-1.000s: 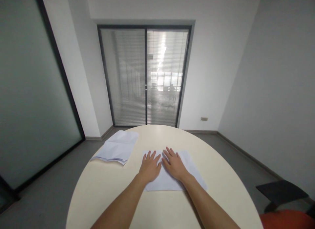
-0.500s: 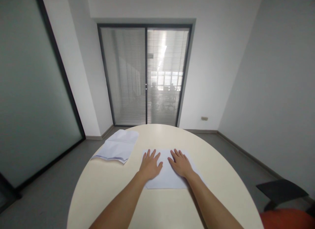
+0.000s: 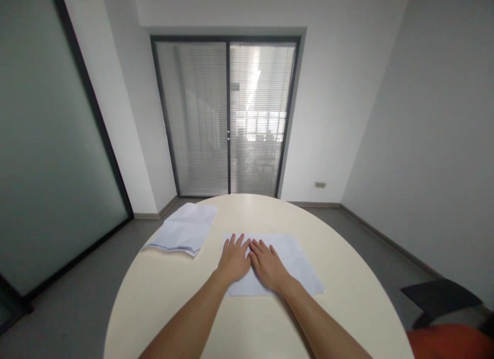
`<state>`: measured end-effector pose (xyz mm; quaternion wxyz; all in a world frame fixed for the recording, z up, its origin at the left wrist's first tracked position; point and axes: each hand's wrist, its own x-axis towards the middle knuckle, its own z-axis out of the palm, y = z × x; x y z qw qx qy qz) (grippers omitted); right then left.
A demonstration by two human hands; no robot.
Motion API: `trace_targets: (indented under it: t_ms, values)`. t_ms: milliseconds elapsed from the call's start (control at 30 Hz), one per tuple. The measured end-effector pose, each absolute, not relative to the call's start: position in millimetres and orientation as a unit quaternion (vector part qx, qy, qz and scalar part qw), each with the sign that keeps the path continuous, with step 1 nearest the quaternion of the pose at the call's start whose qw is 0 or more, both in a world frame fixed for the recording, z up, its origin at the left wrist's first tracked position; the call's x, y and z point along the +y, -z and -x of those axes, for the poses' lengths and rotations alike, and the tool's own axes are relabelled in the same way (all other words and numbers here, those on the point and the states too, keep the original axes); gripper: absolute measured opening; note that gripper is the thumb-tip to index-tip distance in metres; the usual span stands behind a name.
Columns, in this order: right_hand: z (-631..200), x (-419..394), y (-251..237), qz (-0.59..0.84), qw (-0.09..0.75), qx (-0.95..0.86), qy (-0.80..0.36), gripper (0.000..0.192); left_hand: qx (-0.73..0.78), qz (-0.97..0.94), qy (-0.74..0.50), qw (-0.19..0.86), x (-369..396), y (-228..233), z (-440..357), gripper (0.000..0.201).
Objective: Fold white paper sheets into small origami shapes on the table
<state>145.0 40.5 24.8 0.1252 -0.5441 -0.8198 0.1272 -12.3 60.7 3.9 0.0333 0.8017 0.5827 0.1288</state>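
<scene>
Dim, greyish light overall; the strongest glare comes through the right-hand blinds (image 3: pixel 262 81) beyond the far edge of the surface (image 3: pixel 162 297). A soft shadow lines the right forearm (image 3: pixel 320 318). Wide-angle distortion tilts the walls (image 3: pixel 343 91).

Free passage on the table (image 3: pixel 351 282) right of the sheet (image 3: pixel 293 256), paper stack (image 3: pixel 185 228) as far-left obstacle

Left fingers (image 3: pixel 232 243) spread flat beside right fingers (image 3: pixel 264 247).

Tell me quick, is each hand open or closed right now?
Left hand: open, palm down on white paper, gripping nothing.
Right hand: open, palm down on the same white paper, gripping nothing.
</scene>
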Motion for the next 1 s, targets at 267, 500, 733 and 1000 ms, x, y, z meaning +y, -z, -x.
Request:
trace_targets:
  t_ms: [267,500,733,1000]
  values:
    - [-183.2,61.5,-17.0,0.656,0.076,-0.745,-0.091,0.063,0.591,-0.795,-0.131,0.031,60.6,-7.0,11.6,0.05]
    - [-202.7,67.4,-15.4,0.733,0.11,-0.671,0.005,0.066,0.615,-0.78,-0.117,0.021,62.2,-5.4,9.8,0.05]
    - [-164.1,45.3,-20.9,0.568,0.152,-0.805,-0.078,0.064,0.671,-0.732,-0.121,-0.014,69.3,-1.4,8.4,0.052]
    - [-196.7,61.5,-11.9,0.703,0.081,-0.703,-0.071,0.069,0.693,-0.711,-0.121,-0.005,70.3,-0.5,8.3,0.055]
